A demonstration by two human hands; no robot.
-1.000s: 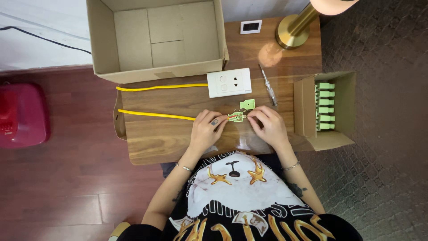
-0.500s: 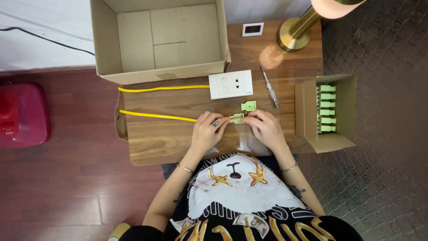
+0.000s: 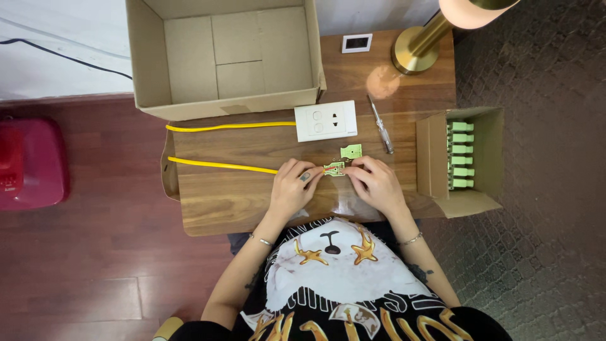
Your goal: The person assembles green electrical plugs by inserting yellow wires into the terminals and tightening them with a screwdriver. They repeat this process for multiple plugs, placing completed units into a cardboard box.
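Holding one small green part between them, the left hand and the right hand meet near the front edge of the wooden desk. The left hand's grip is closed on the end of a yellow cable where it joins the green part. The right hand's grip pinches the other side of that same part.

Two yellow cable runs lie on the desk. One goes from the green part to the left edge of the desk. The other lies farther back and ends at the white socket plate.

One more green piece sits just behind the held part, not touching it. One screwdriver lies behind the right hand, beside the socket plate.

One small open box hangs over the right edge of the desk. It holds a row of green parts, about six. One big open cardboard box sits over the back edge of the desk, behind the socket plate. One gold lamp base stands at the back right corner. One small white square lies beside the lamp.

Bare wood shows in front of the cable, left of the left hand, so there is room to move there. One red thing sits on the floor, well left of the desk.
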